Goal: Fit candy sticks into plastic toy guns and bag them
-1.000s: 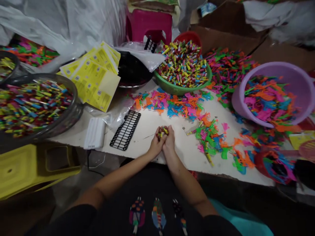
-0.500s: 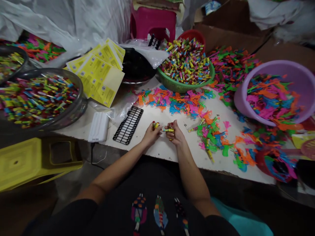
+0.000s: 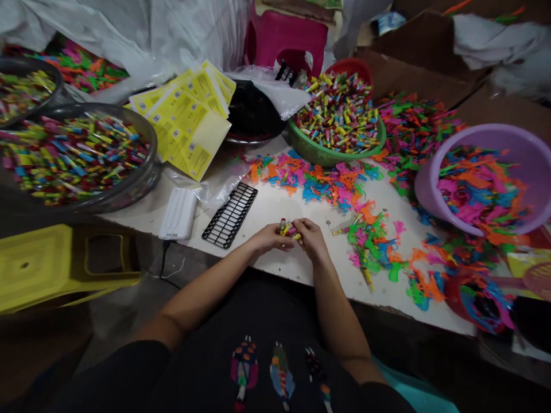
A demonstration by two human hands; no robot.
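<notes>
Near the front edge of the white table (image 3: 275, 264), my left hand (image 3: 272, 237) has its fingers curled round several small colourful tubes (image 3: 284, 227). My right hand (image 3: 310, 238) meets it from the right, its fingertips closed on the same small bundle of tubes. A black plastic rack (image 3: 230, 215) lies flat to the left of my hands. Small plastic toy guns in green, orange, pink and blue (image 3: 379, 241) lie to their right, and more of them (image 3: 318, 178) form a band behind my hands.
A white power bank (image 3: 179, 213) with a cable lies at the left edge. Behind are a dark basin of tubes (image 3: 150, 155), yellow label sheets (image 3: 185, 126) and a green basin (image 3: 316, 154). A purple basin (image 3: 426, 172) stands right. A yellow stool (image 3: 34, 258) is lower left.
My hands have come together, the right one turning its palm inward over the tubes. The whole view has shifted slightly.
</notes>
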